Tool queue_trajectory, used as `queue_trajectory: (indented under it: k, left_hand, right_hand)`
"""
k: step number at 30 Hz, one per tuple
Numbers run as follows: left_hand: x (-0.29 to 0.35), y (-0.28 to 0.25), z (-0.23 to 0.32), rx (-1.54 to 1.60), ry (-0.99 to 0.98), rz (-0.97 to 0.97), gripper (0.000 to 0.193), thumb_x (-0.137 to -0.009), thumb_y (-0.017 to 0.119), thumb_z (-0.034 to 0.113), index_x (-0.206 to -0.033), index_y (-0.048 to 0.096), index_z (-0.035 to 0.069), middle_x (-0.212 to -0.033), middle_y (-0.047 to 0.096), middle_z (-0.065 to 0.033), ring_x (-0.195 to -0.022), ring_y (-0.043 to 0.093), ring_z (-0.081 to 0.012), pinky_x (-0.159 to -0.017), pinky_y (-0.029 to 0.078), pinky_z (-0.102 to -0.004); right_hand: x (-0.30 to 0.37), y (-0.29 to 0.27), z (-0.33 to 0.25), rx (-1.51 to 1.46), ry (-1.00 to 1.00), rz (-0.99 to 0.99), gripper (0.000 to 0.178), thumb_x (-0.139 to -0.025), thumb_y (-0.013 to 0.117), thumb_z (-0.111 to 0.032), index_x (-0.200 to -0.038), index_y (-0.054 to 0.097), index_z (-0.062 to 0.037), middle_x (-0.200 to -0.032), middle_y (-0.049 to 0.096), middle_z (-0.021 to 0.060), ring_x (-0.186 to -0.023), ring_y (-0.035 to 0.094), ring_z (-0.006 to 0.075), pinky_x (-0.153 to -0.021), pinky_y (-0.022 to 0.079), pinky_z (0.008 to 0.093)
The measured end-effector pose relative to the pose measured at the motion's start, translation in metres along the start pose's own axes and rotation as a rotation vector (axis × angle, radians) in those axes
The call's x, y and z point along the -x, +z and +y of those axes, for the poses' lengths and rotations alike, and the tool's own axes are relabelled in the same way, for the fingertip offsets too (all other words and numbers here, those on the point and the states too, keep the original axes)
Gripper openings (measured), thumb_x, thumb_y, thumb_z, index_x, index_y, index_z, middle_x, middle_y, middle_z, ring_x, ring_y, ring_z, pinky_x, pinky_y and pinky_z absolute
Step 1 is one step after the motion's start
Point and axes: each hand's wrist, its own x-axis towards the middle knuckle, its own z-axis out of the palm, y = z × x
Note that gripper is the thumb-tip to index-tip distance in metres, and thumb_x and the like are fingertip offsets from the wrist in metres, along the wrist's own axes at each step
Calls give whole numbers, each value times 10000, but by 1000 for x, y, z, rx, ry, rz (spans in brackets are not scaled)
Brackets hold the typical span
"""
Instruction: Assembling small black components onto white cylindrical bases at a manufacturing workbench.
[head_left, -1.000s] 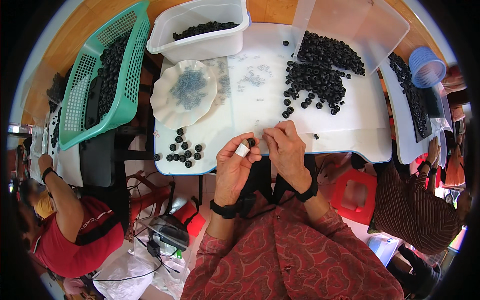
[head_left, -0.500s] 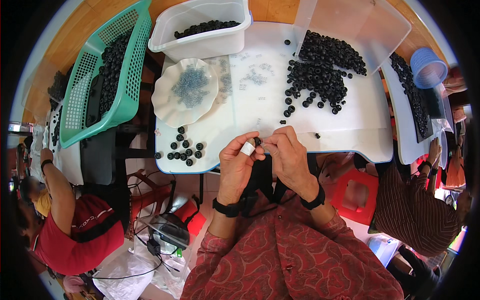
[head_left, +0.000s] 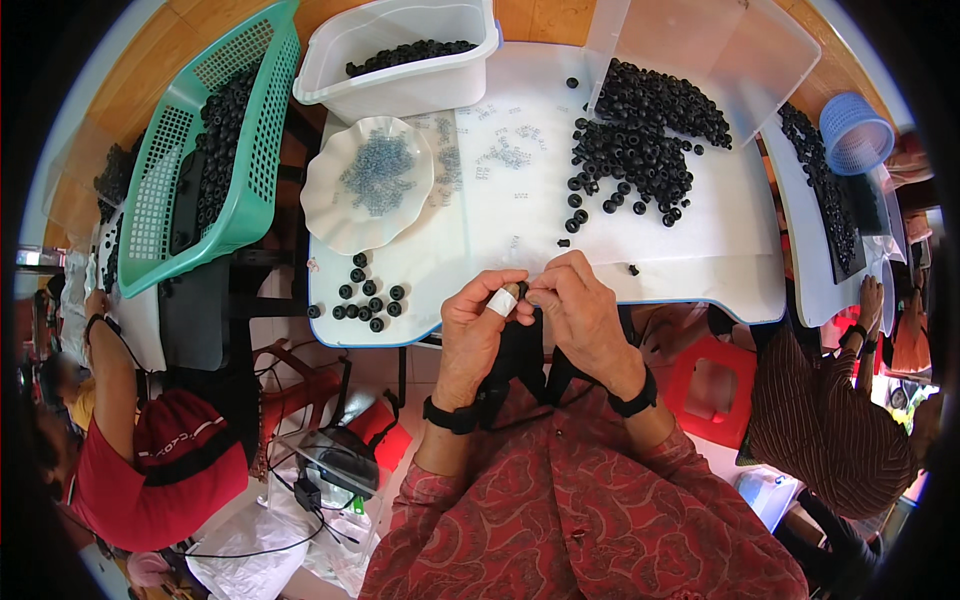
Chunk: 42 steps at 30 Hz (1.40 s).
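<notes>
My left hand [head_left: 477, 325] and my right hand [head_left: 583, 310] meet at the front edge of a white table [head_left: 740, 280]. Between their fingertips they pinch one small black ring [head_left: 521, 291]. A white bandage wraps my left thumb. A big heap of black rings [head_left: 640, 125] lies on the table's far right. A small cluster of black rings [head_left: 365, 297] sits at the front left. A white scalloped plate [head_left: 325, 200] holds small clear metal parts, and more of them are scattered on the table [head_left: 500, 150].
A white tub [head_left: 400, 90] with black rings stands at the back, a clear lid [head_left: 720, 45] beside it. A green basket [head_left: 210, 150] of rings sits left. A blue cup [head_left: 855, 130] stands right. People sit at left and right. A red stool [head_left: 710, 385] is below.
Both hands have stayed together at the table's front edge, with only small finger movements around the ring.
</notes>
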Motion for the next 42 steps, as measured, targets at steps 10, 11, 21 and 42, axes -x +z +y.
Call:
queue_trajectory:
  k: [10,11,21,42]
  left_hand:
    - [0,-1,-3,198,-106,-70,221,-954,548,44,-1147,612,-42,-898,634,-78,-745,628,-142,-682,548,-265]
    - [1,-3,-4,248,-125,-75,226,-953,551,48,-1152,607,-42,-898,637,-82,-744,629,-145,-675,550,-264]
    - [3,2,-4,422,-181,-28,228,-947,560,50,-1153,597,-41,-887,643,-85,-744,633,-146,-663,555,-265]
    - [8,3,-6,462,-170,-40,265,-957,544,57,-1204,580,-31,-1002,644,-125,-777,618,-132,-676,528,-255]
  right_hand:
    - [2,-2,-2,-448,228,-38,82,-895,607,19,-879,529,-3,-847,554,71,-709,628,148,-594,495,257]
    - [2,-2,-4,-573,322,-53,80,-913,593,18,-877,524,1,-838,559,61,-718,623,122,-607,497,239]
    - [6,1,-1,-490,284,-17,64,-917,580,22,-901,518,10,-831,573,55,-702,629,93,-589,504,227]
    - [4,13,41,141,225,275,169,-840,651,-6,-1004,628,-42,-894,556,99,-636,587,230,-563,475,327]
